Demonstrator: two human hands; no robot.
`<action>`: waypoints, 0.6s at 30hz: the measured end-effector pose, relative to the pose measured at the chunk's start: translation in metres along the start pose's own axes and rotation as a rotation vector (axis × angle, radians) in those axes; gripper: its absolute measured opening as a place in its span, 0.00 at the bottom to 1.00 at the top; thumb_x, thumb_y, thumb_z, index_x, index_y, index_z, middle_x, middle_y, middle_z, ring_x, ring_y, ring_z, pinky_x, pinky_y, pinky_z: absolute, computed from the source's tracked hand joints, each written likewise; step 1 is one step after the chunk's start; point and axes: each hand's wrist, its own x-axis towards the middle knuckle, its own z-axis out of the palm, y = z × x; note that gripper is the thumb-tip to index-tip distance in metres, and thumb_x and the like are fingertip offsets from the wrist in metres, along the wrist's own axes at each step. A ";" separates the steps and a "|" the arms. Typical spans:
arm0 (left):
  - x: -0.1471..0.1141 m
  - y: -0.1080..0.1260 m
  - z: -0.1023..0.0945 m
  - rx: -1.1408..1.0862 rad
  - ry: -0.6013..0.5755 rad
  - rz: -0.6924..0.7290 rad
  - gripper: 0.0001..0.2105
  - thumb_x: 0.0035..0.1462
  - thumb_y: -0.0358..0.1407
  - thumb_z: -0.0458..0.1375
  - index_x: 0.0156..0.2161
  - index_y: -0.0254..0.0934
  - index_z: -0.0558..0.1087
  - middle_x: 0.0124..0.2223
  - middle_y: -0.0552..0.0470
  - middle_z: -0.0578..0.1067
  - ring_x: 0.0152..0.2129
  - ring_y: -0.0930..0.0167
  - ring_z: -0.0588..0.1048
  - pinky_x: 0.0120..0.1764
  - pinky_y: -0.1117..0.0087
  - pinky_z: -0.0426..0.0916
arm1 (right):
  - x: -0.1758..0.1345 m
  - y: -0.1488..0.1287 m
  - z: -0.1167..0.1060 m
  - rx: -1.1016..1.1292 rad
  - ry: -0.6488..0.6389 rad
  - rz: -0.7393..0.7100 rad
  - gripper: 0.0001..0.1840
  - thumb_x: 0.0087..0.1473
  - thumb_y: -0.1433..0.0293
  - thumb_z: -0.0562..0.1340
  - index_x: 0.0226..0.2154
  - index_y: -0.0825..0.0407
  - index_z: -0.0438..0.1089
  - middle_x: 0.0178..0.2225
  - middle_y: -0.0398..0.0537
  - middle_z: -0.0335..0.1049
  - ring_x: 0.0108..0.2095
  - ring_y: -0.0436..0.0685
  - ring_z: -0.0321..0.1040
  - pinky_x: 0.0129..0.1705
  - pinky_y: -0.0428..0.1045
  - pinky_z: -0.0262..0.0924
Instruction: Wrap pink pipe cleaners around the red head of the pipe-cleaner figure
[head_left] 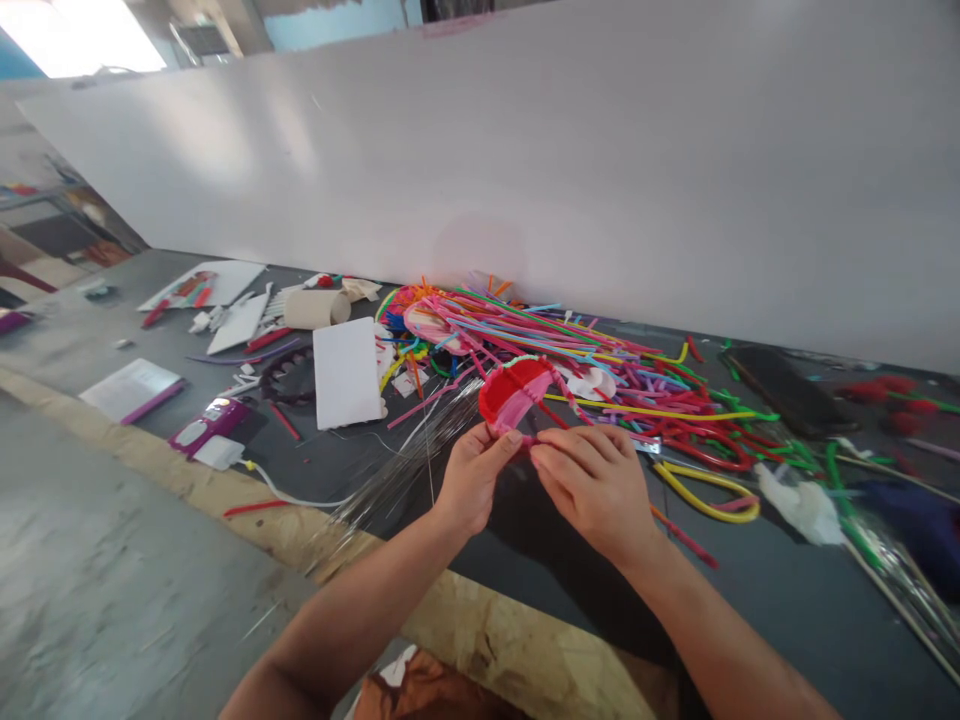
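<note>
Above the dark tabletop, both hands hold a rounded piece of red and pink pipe cleaners (516,392), with a pale-and-red twisted strand along its upper right side. My left hand (475,470) pinches its lower edge between thumb and fingers. On the other side, my right hand (596,485) has its fingertips closed at the pink lower end, close to the left thumb. Its fingers partly hide that spot. Just behind the hands lies a heap of loose pipe cleaners (525,335) in pink, red, blue, yellow and green.
A white card (347,375) stands left of the heap. Farther left are a purple device (212,425) with a white cable, a notepad (133,388) and a cardboard roll (316,308). Thin wires (405,455) lie near the left forearm. A phone (787,388) rests at right; a white panel (480,170) rises behind.
</note>
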 end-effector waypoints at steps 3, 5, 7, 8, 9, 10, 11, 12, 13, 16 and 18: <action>-0.001 -0.001 0.001 0.037 -0.018 0.034 0.08 0.47 0.35 0.64 0.32 0.33 0.73 0.29 0.54 0.75 0.28 0.76 0.73 0.39 0.73 0.66 | 0.001 -0.001 0.001 0.089 -0.012 0.138 0.04 0.55 0.73 0.57 0.33 0.52 0.67 0.35 0.45 0.75 0.35 0.52 0.69 0.41 0.51 0.52; -0.002 -0.001 0.001 0.067 -0.022 0.050 0.09 0.47 0.35 0.65 0.34 0.34 0.73 0.30 0.53 0.76 0.28 0.76 0.73 0.40 0.73 0.66 | 0.001 -0.002 0.002 0.132 -0.022 0.211 0.04 0.56 0.73 0.56 0.32 0.52 0.66 0.32 0.46 0.75 0.32 0.52 0.69 0.39 0.50 0.52; -0.003 -0.001 0.002 0.094 -0.018 0.060 0.10 0.45 0.35 0.66 0.34 0.34 0.73 0.30 0.53 0.77 0.29 0.75 0.73 0.39 0.73 0.66 | 0.000 -0.002 0.003 0.148 -0.029 0.271 0.05 0.56 0.72 0.55 0.31 0.52 0.66 0.29 0.45 0.74 0.30 0.52 0.69 0.38 0.50 0.52; -0.003 -0.001 0.002 0.107 -0.019 0.061 0.11 0.45 0.35 0.66 0.34 0.34 0.73 0.31 0.53 0.77 0.28 0.75 0.74 0.39 0.73 0.66 | 0.000 -0.002 0.003 0.149 -0.027 0.300 0.05 0.56 0.71 0.55 0.31 0.52 0.66 0.28 0.45 0.74 0.30 0.53 0.69 0.38 0.50 0.52; -0.004 -0.001 0.003 0.121 -0.022 0.062 0.11 0.45 0.36 0.66 0.34 0.34 0.73 0.31 0.53 0.77 0.28 0.75 0.74 0.38 0.73 0.67 | 0.000 -0.002 0.003 0.152 -0.023 0.327 0.06 0.56 0.70 0.55 0.31 0.52 0.67 0.28 0.45 0.74 0.29 0.53 0.69 0.37 0.50 0.52; -0.005 -0.001 0.003 0.133 -0.025 0.065 0.11 0.45 0.36 0.66 0.35 0.34 0.73 0.31 0.52 0.77 0.28 0.74 0.74 0.38 0.73 0.67 | 0.000 -0.002 0.003 0.161 -0.022 0.351 0.06 0.56 0.69 0.55 0.31 0.51 0.67 0.27 0.45 0.74 0.28 0.53 0.69 0.37 0.50 0.53; -0.005 -0.001 0.003 0.142 -0.031 0.070 0.12 0.45 0.36 0.66 0.35 0.34 0.73 0.31 0.52 0.77 0.28 0.74 0.74 0.37 0.73 0.67 | 0.000 -0.002 0.002 0.177 -0.022 0.378 0.06 0.56 0.68 0.55 0.32 0.51 0.67 0.27 0.44 0.74 0.28 0.53 0.69 0.36 0.50 0.53; -0.006 -0.001 0.003 0.148 -0.037 0.075 0.12 0.45 0.36 0.66 0.35 0.34 0.73 0.31 0.52 0.77 0.29 0.74 0.74 0.38 0.73 0.68 | 0.001 -0.002 0.001 0.196 -0.020 0.408 0.06 0.56 0.67 0.56 0.32 0.50 0.68 0.27 0.44 0.74 0.27 0.53 0.70 0.35 0.49 0.54; -0.006 -0.002 0.003 0.152 -0.039 0.078 0.12 0.45 0.36 0.66 0.35 0.34 0.73 0.31 0.52 0.77 0.29 0.74 0.74 0.38 0.73 0.68 | 0.001 -0.001 0.000 0.214 -0.019 0.439 0.07 0.55 0.66 0.57 0.34 0.50 0.68 0.27 0.43 0.75 0.27 0.53 0.70 0.35 0.49 0.55; -0.007 -0.002 0.002 0.143 -0.039 0.080 0.11 0.45 0.35 0.66 0.35 0.35 0.74 0.32 0.53 0.77 0.29 0.75 0.74 0.38 0.74 0.68 | 0.002 -0.001 -0.001 0.229 -0.015 0.445 0.07 0.55 0.66 0.58 0.36 0.50 0.68 0.28 0.43 0.76 0.29 0.53 0.72 0.34 0.49 0.56; -0.006 -0.002 0.002 0.135 -0.039 0.076 0.10 0.46 0.35 0.65 0.35 0.35 0.74 0.31 0.53 0.77 0.29 0.75 0.75 0.38 0.74 0.68 | 0.002 0.000 -0.001 0.192 -0.006 0.367 0.06 0.57 0.67 0.57 0.35 0.50 0.69 0.31 0.45 0.77 0.31 0.53 0.72 0.36 0.49 0.55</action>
